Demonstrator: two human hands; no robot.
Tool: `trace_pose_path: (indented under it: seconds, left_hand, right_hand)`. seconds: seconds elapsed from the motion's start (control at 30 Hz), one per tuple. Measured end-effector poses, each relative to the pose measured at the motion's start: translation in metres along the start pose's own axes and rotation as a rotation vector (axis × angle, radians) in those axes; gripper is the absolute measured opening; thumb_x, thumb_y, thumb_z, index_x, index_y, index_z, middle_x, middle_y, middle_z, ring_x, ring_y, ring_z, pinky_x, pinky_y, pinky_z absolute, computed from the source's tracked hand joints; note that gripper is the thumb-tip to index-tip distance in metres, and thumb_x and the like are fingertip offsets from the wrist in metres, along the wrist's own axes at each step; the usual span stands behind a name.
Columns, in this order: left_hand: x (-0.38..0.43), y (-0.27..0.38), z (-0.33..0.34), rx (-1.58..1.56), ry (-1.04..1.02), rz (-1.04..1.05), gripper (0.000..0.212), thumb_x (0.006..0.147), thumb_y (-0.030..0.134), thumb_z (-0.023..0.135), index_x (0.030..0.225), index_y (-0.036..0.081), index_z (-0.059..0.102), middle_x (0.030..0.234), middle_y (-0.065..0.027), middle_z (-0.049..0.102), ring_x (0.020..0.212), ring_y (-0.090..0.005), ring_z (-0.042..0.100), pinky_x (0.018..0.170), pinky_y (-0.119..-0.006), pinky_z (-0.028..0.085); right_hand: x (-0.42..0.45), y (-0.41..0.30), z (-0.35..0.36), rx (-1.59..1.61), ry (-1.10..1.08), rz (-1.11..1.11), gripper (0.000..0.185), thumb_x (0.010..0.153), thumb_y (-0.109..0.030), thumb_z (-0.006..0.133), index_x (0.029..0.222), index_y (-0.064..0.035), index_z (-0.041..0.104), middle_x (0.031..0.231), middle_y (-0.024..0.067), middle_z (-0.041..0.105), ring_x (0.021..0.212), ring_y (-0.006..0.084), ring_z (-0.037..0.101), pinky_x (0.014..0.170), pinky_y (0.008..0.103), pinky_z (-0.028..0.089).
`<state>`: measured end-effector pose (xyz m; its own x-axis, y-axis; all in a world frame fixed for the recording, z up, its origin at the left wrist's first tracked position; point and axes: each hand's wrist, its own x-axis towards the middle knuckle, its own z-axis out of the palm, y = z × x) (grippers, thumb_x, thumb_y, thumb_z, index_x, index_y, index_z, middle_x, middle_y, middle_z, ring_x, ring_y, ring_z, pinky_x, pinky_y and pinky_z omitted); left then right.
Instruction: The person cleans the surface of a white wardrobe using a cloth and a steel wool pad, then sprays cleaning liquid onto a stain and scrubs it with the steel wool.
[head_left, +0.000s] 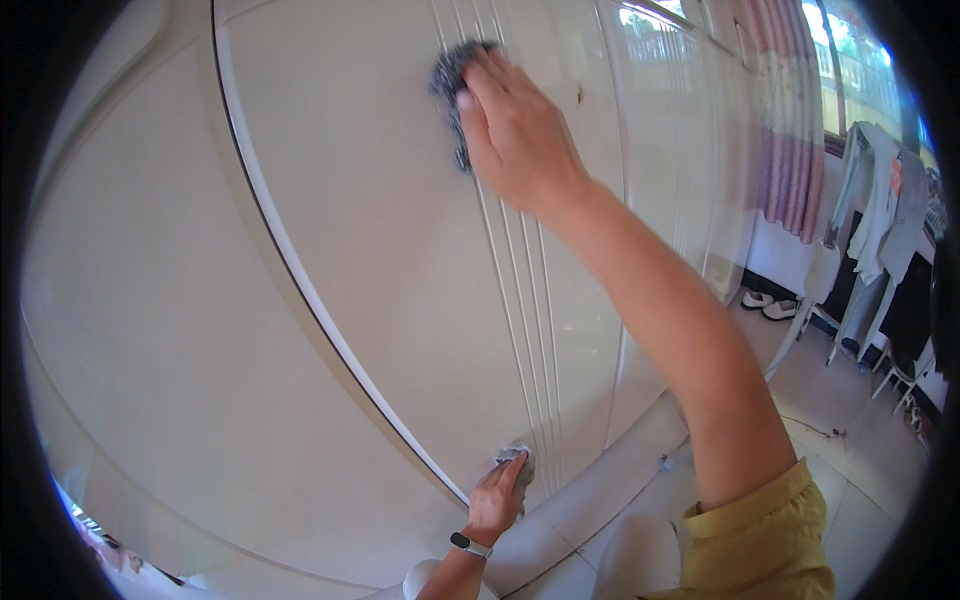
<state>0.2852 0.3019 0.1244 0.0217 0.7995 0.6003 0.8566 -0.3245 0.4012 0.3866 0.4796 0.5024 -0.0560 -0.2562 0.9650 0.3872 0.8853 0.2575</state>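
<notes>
Against a glossy cream cabinet door (360, 180), my right hand (517, 135) presses a dark grey cloth (450, 79). The cloth lies across the upper part of several raised vertical lines (517, 300) on the panel. Lower down, my left hand (495, 499) grips a crumpled pale grey cloth (525, 469) close to the bottom of the same door. That wrist wears a fitness band (471, 544). A small brown mark (580, 94) shows on the panel, right of my right hand.
A white-edged dark seam (300, 274) divides the door from the panel at left. At right, clothes (874, 202) hang over a chair beside a window (862, 82) with a pink and purple curtain (791, 180). White shoes (780, 309) and a cord (832, 433) lie on the tiled floor (862, 480).
</notes>
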Motion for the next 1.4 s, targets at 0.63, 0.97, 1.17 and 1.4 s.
trace_pose_path:
  seconds: [0.63,0.97,1.17,1.4]
  left_hand:
    - [-0.004,-0.001,-0.005,0.032,-0.059,-0.048,0.047,0.076,0.001,0.056,0.122,0.008,0.050,0.103,-0.0163,0.062,0.092,-0.0328,0.060,0.080,-0.039,0.049]
    - [-0.001,0.002,-0.003,0.038,-0.073,-0.082,0.045,0.076,0.002,0.055,0.121,0.009,0.052,0.102,-0.0162,0.063,0.091,-0.0323,0.061,0.079,-0.038,0.050]
    - [-0.001,-0.001,0.000,-0.012,-0.039,-0.046,0.046,0.075,0.002,0.055,0.121,0.008,0.052,0.102,-0.0169,0.063,0.091,-0.0326,0.061,0.078,-0.038,0.050]
    - [-0.004,-0.002,-0.001,0.011,-0.102,-0.054,0.050,0.073,0.000,0.056,0.122,0.008,0.050,0.103,-0.0171,0.062,0.091,-0.0342,0.060,0.079,-0.039,0.050]
  right_hand:
    - [-0.094,-0.031,-0.028,-0.020,-0.227,0.032,0.033,0.085,-0.010,0.048,0.110,0.0113,0.048,0.118,0.0316,0.049,0.115,0.0445,0.045,0.099,0.0488,0.035]
    - [0.051,0.005,-0.005,-0.006,-0.160,0.205,0.026,0.087,-0.016,0.043,0.093,0.0078,0.051,0.105,0.0269,0.057,0.101,0.0421,0.052,0.089,0.0468,0.041]
    - [0.031,0.008,-0.003,-0.098,-0.028,0.025,0.026,0.086,-0.015,0.044,0.093,0.0083,0.052,0.104,0.0262,0.057,0.101,0.0405,0.053,0.089,0.0461,0.043]
    - [-0.012,-0.001,-0.014,-0.131,-0.025,-0.181,0.024,0.086,-0.014,0.045,0.089,0.0083,0.051,0.101,0.0291,0.057,0.097,0.0408,0.053,0.091,0.0422,0.041]
